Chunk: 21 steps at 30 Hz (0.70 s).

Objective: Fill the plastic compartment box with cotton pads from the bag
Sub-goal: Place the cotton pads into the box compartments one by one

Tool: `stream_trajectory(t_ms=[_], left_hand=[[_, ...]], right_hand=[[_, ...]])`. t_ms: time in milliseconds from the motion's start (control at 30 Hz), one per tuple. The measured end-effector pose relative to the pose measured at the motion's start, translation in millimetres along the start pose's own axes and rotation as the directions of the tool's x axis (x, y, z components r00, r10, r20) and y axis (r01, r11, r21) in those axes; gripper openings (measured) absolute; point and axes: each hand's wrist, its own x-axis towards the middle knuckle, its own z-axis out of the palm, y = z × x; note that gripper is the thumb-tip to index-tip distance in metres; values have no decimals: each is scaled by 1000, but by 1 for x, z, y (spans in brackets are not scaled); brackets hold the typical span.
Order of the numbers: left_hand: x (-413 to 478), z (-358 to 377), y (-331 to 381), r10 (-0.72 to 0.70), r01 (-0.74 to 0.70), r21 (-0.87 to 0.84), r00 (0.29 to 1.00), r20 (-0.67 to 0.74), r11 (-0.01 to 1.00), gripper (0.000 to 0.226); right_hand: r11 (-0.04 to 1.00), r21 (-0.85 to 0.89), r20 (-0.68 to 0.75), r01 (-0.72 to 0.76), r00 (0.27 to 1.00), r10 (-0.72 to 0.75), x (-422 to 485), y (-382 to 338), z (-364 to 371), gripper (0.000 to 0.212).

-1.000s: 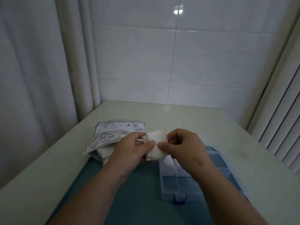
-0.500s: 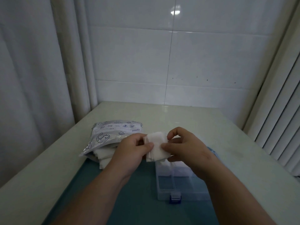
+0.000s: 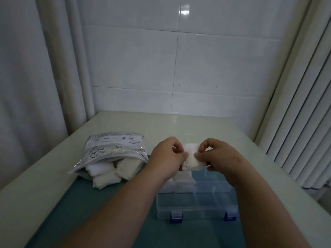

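A small stack of white cotton pads (image 3: 192,157) is held above the far end of the clear plastic compartment box (image 3: 197,210). My left hand (image 3: 165,158) pinches the stack's left edge and my right hand (image 3: 218,154) pinches its right edge. The box lies open on the teal mat, with blue latches at its near side. Its far-left compartments hold white pads (image 3: 182,179); the nearer compartments look bare. The silver printed bag (image 3: 111,149) lies to the left with its mouth open, and bundles of pads (image 3: 114,170) spill out of it.
A teal mat (image 3: 100,212) covers the near part of the pale table (image 3: 179,126). A white curtain hangs at the left, a tiled wall stands behind, and a ribbed white panel runs along the right.
Both hands have carried the stack of pads a little to the right, over the box. The view has shifted, so both blue latches now show.
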Motion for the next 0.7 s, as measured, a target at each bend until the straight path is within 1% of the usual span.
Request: stream_trajectory(t_ms=[100, 200, 333, 433, 467, 533, 633, 700], left_hand=[[1, 14, -1, 2, -9, 141, 999, 50, 990, 17], [3, 24, -2, -3, -16, 273, 998, 68, 962, 17], [4, 29, -1, 6, -44, 431, 996, 89, 901, 15], [3, 34, 0, 23, -80, 513, 993, 116, 855, 5], [3, 35, -1, 32, -94, 534, 992, 124, 840, 2], [3, 36, -3, 52, -124, 565, 988, 143, 816, 6], [0, 38, -4, 57, -155, 612, 983, 176, 775, 14], [1, 39, -6, 54, -166, 649, 980, 189, 742, 18]], right_hand=[[979, -205, -21, -3, 1000, -1, 0, 1, -2, 6], [947, -322, -11, -26, 1000, 23, 0, 2, -4, 9], [919, -388, 15, -72, 996, 85, 4, 6, -3, 15], [895, -435, 22, -94, 993, 115, 8, 10, 1, 6], [886, -452, 21, -100, 992, 123, 10, 11, 2, 8], [863, -485, 25, -139, 985, 172, 12, 12, 4, 18], [781, -602, 76, -167, 962, 264, 15, 10, 5, 30], [763, -623, 98, -169, 952, 291, 15, 9, 6, 31]])
